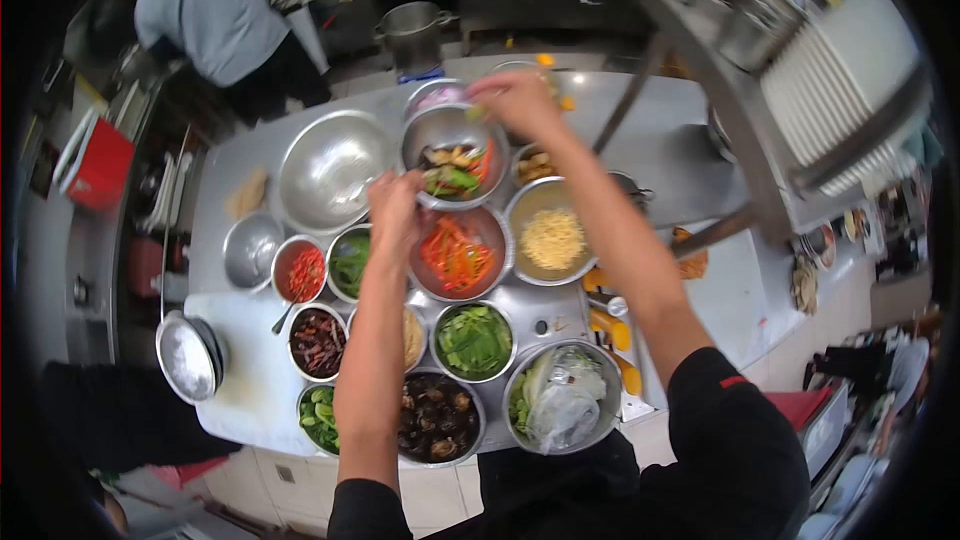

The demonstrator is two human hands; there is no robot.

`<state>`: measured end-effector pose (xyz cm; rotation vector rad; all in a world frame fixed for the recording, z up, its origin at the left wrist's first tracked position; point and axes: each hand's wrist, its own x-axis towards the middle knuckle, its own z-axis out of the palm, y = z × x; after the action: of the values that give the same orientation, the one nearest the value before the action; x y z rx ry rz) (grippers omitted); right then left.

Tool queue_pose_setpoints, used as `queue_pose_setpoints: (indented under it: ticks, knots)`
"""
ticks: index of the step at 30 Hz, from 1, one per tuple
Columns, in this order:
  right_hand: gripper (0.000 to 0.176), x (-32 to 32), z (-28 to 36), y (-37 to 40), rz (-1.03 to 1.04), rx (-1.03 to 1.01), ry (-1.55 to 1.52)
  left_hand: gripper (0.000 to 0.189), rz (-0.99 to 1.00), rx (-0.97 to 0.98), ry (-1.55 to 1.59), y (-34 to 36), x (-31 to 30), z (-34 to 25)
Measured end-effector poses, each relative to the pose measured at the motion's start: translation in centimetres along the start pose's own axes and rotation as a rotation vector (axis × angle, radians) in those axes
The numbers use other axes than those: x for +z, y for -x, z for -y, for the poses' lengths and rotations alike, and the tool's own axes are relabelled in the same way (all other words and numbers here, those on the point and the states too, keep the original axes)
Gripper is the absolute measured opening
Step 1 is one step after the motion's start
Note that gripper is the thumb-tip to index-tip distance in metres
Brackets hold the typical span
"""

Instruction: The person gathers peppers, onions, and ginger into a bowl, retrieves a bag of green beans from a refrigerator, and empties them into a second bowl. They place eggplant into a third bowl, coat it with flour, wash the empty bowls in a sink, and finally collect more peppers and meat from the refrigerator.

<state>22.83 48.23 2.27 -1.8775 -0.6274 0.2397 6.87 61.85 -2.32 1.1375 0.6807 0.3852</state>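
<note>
My left hand (394,208) grips the near-left rim of a steel mixing bowl (440,125). Inside that bowl lie mixed cut vegetables (455,168), with green, orange and dark pieces showing. Over the bowl's far right edge is my right hand (520,103), slightly blurred, its fingers drawn together. A small greenish bit shows at the fingertips, too smeared to name. Just below the held bowl stands a bowl of orange and red pepper strips (458,252). Pale yellow shreds fill another bowl (552,237) under my right forearm. Behind the held bowl, a container with purplish contents (437,94) is partly hidden.
A large steel bowl (335,165) stands at the left. Nearer me are chopped red chillies (301,271), green leaves (474,342), dark mushrooms (437,420) and lettuce under plastic (565,400). Yellow-handled tools (612,328) lie at the right. A person (212,15) stands beyond the table.
</note>
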Motion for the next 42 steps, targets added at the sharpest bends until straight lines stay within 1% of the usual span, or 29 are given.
queue_pose_setpoints:
  ticks: [1, 2, 3, 4, 5, 6, 7, 8, 9, 10, 12, 13, 15, 18, 19, 21, 22, 23, 25, 27, 29, 30, 31, 33, 34, 37, 39, 41, 42]
  knots:
    - [0.019, 0.3, 2.2, 3.4, 0.007, -0.123, 0.179, 0.008, 0.012, 0.018, -0.048, 1.5, 0.3, -0.6]
    - [0.019, -0.1, 3.4, 5.9, 0.21, -0.098, 0.168, 0.006, 0.035, 0.054, 0.037, 4.9, 1.6, -2.1]
    - [0.017, 0.5, 2.4, 8.1, 0.18, -0.336, 0.099, 0.007, 0.062, 0.108, -0.124, 5.9, 1.0, -1.9]
    - [0.019, 0.2, 3.9, 11.3, 0.142, -0.361, 0.087, 0.006, 0.076, 0.118, -0.145, 6.8, 0.3, -1.1]
    - [0.022, -0.5, 3.8, 13.6, 0.081, -0.506, 0.063, 0.005, 0.153, 0.11, -0.13, 9.3, 0.7, -1.6]
    - [0.024, -2.2, 4.5, 16.1, 0.155, -0.541, -0.027, 0.007, 0.191, 0.073, -0.201, 12.4, 1.8, -2.5]
    - [0.026, -3.7, 4.3, 18.5, 0.165, -0.54, -0.123, 0.015, 0.213, 0.143, -0.138, 12.7, 0.7, -0.5]
    - [0.024, -5.7, 4.0, 21.2, 0.139, -0.539, -0.143, 0.019, 0.257, 0.114, -0.159, 15.0, 1.8, 0.1]
    - [0.02, -8.8, 4.3, 24.1, 0.193, -0.422, -0.129, 0.024, 0.297, 0.083, -0.182, 17.9, 3.5, 0.5]
    - [0.017, -12.3, 4.5, 26.6, 0.295, -0.356, -0.143, 0.029, 0.328, 0.063, -0.184, 20.7, 5.8, 0.9]
    - [0.01, -18.1, 2.1, 31.8, 0.265, -0.466, -0.247, 0.038, 0.384, -0.004, -0.133, 25.6, 11.1, 4.1]
    - [0.01, -21.3, 1.0, 34.4, 0.212, -0.455, -0.25, 0.041, 0.406, -0.059, -0.08, 27.3, 13.7, 6.6]
    - [0.006, -27.5, -1.6, 39.9, -0.205, -0.418, -0.293, 0.042, 0.519, -0.157, -0.107, 30.2, 19.7, 11.6]
    - [0.006, -37.0, -7.7, 47.1, -0.828, -0.299, -0.017, 0.043, 0.684, -0.276, -0.049, 35.5, 31.7, 19.1]
    - [0.007, -39.8, -10.4, 49.6, -1.009, -0.224, 0.113, 0.044, 0.74, -0.314, -0.061, 36.8, 35.2, 21.5]
    - [0.01, -45.1, -17.1, 55.1, -1.301, -0.04, 0.168, 0.044, 0.84, -0.401, -0.127, 38.7, 41.6, 27.1]
    - [0.011, -47.4, -20.7, 57.9, -1.487, 0.055, 0.043, 0.044, 0.901, -0.452, -0.15, 39.7, 44.4, 30.3]
    - [0.013, -49.2, -24.5, 60.7, -1.674, 0.157, -0.092, 0.044, 0.914, -0.496, -0.204, 40.9, 46.8, 33.1]
    - [0.015, -52.4, -32.9, 66.2, -1.839, 0.425, -0.026, 0.041, 0.978, -0.564, -0.233, 43.4, 50.9, 38.8]
    - [0.018, -53.3, -38.3, 70.5, -1.86, 0.579, 0.049, 0.04, 1.044, -0.596, -0.27, 45.9, 51.7, 42.4]
    - [0.02, -53.8, -43.6, 72.9, -1.762, 0.669, 0.06, 0.036, 1.111, -0.613, -0.316, 47.9, 52.7, 46.1]
    - [0.02, -54.2, -45.4, 73.1, -1.742, 0.612, 0.116, 0.035, 1.102, -0.642, -0.34, 48.1, 53.0, 47.8]
    - [0.02, -54.6, -46.9, 72.8, -1.742, 0.625, 0.103, 0.034, 1.089, -0.673, -0.364, 47.8, 53.2, 49.2]
    - [0.022, -57.2, -49.7, 71.8, -1.621, 0.549, 0.241, 0.035, 1.081, -0.632, -0.388, 47.2, 53.6, 52.7]
    - [0.021, -59.2, -51.3, 71.4, -1.547, 0.511, 0.352, 0.036, 1.079, -0.593, -0.401, 47.2, 54.1, 54.0]
    - [0.021, -66.2, -54.8, 67.8, -1.374, 0.361, 0.765, 0.034, 1.076, -0.624, -0.421, 46.5, 56.5, 57.1]
    - [0.02, -71.4, -57.1, 64.2, -1.317, 0.222, 0.862, 0.035, 1.053, -0.62, -0.419, 46.0, 57.5, 58.9]
    - [0.044, -77.5, -60.8, 58.0, -0.921, 0.588, 0.795, 0.035, 1.049, -0.647, -0.38, 45.5, 58.4, 59.2]
    - [0.043, -79.3, -61.6, 56.1, -0.802, 0.665, 0.81, 0.035, 1.021, -0.61, -0.407, 46.0, 58.9, 59.5]
